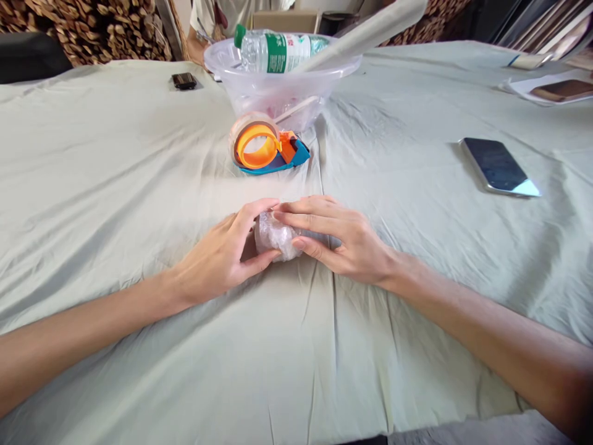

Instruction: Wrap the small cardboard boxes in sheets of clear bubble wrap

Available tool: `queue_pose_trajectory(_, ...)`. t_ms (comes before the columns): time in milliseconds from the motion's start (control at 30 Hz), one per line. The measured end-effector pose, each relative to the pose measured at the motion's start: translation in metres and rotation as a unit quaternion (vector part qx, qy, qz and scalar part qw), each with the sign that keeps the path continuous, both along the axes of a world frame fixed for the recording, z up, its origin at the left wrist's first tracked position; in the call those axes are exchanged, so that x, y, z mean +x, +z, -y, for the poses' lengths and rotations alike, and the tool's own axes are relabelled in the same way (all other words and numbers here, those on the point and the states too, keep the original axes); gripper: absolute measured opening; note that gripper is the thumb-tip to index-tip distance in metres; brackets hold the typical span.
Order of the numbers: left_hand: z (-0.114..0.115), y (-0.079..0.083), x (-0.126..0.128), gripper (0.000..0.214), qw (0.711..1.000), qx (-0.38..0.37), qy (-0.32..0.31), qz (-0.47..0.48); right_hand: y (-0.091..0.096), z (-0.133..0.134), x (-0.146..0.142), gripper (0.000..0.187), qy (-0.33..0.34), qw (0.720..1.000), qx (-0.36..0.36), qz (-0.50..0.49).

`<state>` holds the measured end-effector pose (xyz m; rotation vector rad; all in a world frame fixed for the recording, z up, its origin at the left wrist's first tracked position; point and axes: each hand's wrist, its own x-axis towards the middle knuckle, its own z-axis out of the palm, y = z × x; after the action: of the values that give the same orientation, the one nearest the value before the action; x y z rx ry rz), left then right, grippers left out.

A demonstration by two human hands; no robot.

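A small bundle wrapped in clear bubble wrap [274, 237] lies on the pale green tablecloth [115, 185] in the middle of the table. My left hand [221, 254] cups its left side, thumb under and fingers curled over the top. My right hand [340, 238] lies over its right side, fingers pressed onto the wrap. Both hands hold the bundle between them. An orange and blue tape dispenser [266, 148] with a roll of clear tape lies just beyond the hands.
A clear plastic basin [241, 80] at the back holds a water bottle [278, 50] and a rolled sheet [370, 31]. A phone [499, 165] lies at the right, a small dark object [184, 80] at the back left, papers [551, 89] far right.
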<state>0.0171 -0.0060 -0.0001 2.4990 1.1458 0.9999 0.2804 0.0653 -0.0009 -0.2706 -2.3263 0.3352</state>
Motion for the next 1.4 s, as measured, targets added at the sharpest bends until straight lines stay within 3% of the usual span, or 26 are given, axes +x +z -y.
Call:
queue_pose_trajectory(200, 0.002, 0.001, -0.001, 0.07, 1.0, 0.001, 0.005, -0.005, 0.008, 0.002, 0.001, 0.045, -0.018, 1.0, -0.023, -0.007)
queue_pose_trajectory(333, 0.003, 0.0, -0.001, 0.065, 0.999, 0.009, 0.023, -0.024, 0.014, 0.003, 0.002, 0.035, -0.017, 0.999, -0.011, -0.03)
queue_pose_trajectory(633, 0.001, 0.001, -0.002, 0.067, 0.998, 0.053, -0.024, 0.018, 0.014, 0.002, 0.001, 0.015, -0.043, 0.997, 0.054, -0.04)
queue_pose_trajectory(900, 0.004, 0.002, -0.001, 0.066, 0.999, 0.039, 0.028, -0.016, 0.016, 0.007, -0.002, 0.011, -0.029, 0.997, -0.073, -0.019)
queue_pose_trajectory(1067, 0.005, 0.0, 0.0, 0.07, 0.998, 0.048, 0.032, 0.001, 0.015, 0.006, -0.002, 0.021, -0.033, 0.998, -0.058, -0.01)
queue_pose_trajectory(1267, 0.006, 0.002, 0.001, 0.077, 0.99, 0.138, 0.01, 0.011, 0.015, 0.007, 0.003, 0.047, -0.018, 0.998, -0.06, -0.018)
queue_pose_trajectory(1400, 0.005, 0.004, 0.002, 0.076, 0.98, 0.197, -0.006, -0.037, 0.015, 0.005, 0.002, 0.042, -0.001, 0.997, -0.071, -0.003)
